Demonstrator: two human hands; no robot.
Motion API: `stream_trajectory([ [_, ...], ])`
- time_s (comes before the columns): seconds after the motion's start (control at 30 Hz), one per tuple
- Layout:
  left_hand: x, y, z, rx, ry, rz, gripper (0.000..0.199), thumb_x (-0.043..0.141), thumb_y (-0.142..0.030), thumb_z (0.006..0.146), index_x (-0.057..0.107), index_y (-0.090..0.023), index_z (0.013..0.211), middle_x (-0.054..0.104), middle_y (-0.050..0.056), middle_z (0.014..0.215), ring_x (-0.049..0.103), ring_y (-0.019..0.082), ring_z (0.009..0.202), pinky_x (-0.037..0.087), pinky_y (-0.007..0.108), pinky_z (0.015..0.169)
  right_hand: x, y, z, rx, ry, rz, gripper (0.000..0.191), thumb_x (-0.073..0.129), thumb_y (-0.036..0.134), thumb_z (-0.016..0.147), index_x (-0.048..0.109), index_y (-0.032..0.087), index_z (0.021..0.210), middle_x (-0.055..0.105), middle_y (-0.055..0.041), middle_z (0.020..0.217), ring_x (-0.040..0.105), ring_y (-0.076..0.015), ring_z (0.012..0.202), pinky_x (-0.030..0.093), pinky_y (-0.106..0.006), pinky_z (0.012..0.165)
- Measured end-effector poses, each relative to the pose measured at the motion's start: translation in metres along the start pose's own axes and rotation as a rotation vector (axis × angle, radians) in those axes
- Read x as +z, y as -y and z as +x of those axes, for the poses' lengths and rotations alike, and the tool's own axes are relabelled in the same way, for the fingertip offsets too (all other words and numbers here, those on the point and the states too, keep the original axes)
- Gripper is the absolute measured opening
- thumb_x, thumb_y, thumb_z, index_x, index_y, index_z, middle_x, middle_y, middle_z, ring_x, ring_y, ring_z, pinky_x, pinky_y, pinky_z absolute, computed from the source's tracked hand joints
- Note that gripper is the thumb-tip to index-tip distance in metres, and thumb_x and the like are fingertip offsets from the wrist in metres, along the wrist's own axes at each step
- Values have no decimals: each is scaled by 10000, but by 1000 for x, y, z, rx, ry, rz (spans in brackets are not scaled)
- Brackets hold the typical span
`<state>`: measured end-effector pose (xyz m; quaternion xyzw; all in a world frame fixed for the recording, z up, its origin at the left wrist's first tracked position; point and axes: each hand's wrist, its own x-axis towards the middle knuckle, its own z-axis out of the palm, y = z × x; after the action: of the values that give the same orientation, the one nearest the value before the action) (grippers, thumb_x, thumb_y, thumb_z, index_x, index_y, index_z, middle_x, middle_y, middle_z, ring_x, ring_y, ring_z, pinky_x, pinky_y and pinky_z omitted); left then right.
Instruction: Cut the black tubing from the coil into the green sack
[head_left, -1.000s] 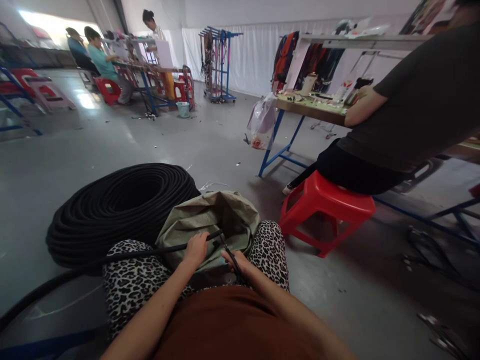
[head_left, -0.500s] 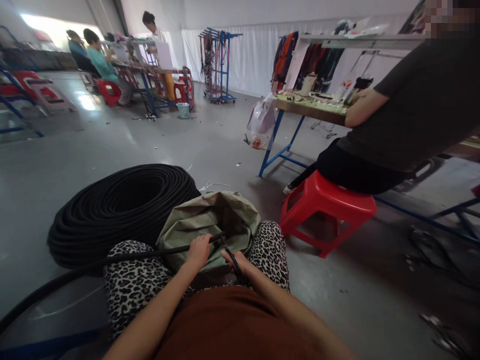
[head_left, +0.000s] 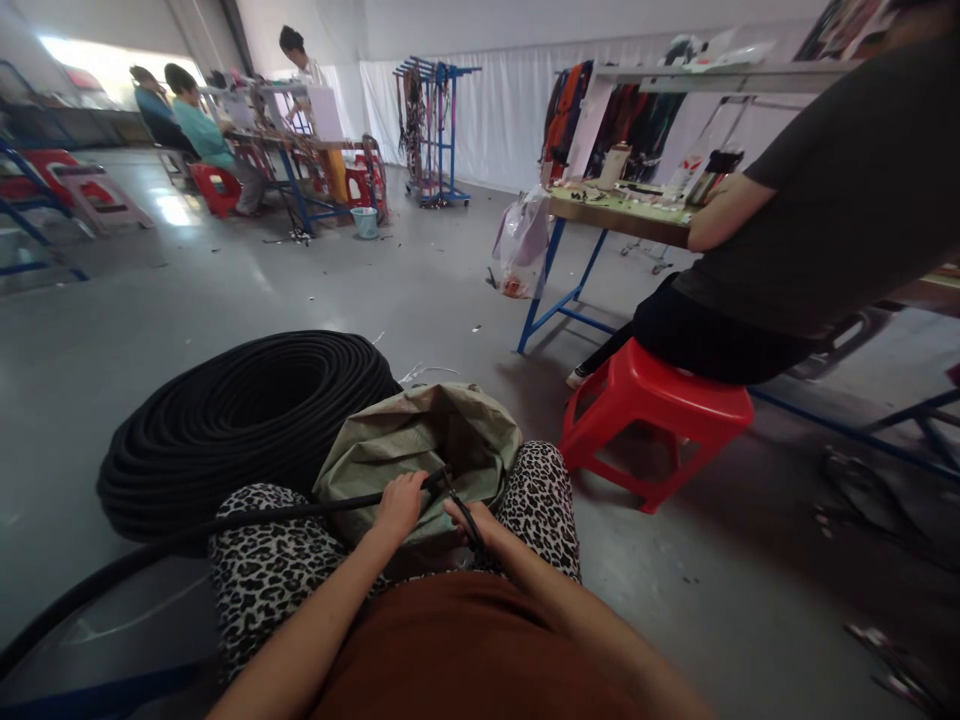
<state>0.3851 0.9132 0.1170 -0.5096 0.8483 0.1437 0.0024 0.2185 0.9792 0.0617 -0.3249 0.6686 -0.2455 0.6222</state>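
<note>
My left hand [head_left: 400, 503] is closed around a thick black cord [head_left: 292, 511], close to its free end. In my right hand [head_left: 474, 525] is a pair of scissors [head_left: 472, 522] with dark handles. The blades meet the cord just beyond my left fingers; whether they are fully closed is too small to tell. Below both hands, between my knees, an olive-green woven sack [head_left: 367, 440] stands with its mouth open. The cord runs left across my thigh and down toward the floor. A big coil of black cord [head_left: 187, 430] lies to the left of the sack.
A person in a dark shirt sits on a red stool [head_left: 660, 410] to my right, at a cluttered worktable [head_left: 622, 215]. A plastic bag [head_left: 519, 245] hangs from its corner. Farther back are a blue rack [head_left: 442, 130], a small bucket [head_left: 365, 222] and several people seated at tables.
Both hands stay in nearly the same place, with the cord and scissors still meeting above the sack. The view has shifted very slightly.
</note>
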Motion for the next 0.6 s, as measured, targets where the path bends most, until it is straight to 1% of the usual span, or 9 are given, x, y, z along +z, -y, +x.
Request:
stream_trajectory([
  [0.13, -4, -1, -1, 16, 1, 11, 325, 448, -148, 879, 564, -195, 1179, 661, 78, 1126, 577, 209, 1066, 396, 315, 888, -2, -1, -3, -32, -20, -67, 525, 516, 608, 868, 586, 128, 669, 475, 18, 508, 452, -91, 433, 392, -204, 464],
  [0.3, -9, -1, -2, 16, 0, 46, 338, 471, -184, 881, 582, -227, 1198, 664, 77, 1124, 571, 219, 1066, 389, 332, 886, -4, -5, -1, -154, -109, -262, 574, 516, 619, 862, 616, 119, 598, 460, 10, 481, 487, -108, 491, 386, -204, 507],
  [0.4, -8, 2, -6, 21, -39, 91, 380, 438, -218, 903, 560, -250, 1261, 668, 85, 1109, 568, 234, 1048, 381, 359, 881, -4, -5, 1, -151, -146, -306, 593, 488, 614, 879, 634, 114, 596, 476, 1, 485, 507, -114, 511, 379, -200, 511],
  [0.5, -3, 7, -12, 13, -88, 128, 391, 389, -224, 919, 556, -217, 1273, 668, 106, 1093, 563, 241, 1033, 376, 380, 885, -5, -4, 1, -149, -165, -311, 606, 470, 616, 889, 648, 108, 611, 499, -8, 493, 512, -112, 515, 371, -195, 508],
  [0.6, 2, 13, -18, 1, -104, 156, 396, 362, -186, 917, 568, -197, 1255, 662, 116, 1102, 559, 238, 1029, 371, 386, 890, -5, -2, -2, -148, -178, -355, 616, 482, 626, 880, 665, 100, 617, 501, -16, 470, 530, -124, 533, 379, -198, 520],
])
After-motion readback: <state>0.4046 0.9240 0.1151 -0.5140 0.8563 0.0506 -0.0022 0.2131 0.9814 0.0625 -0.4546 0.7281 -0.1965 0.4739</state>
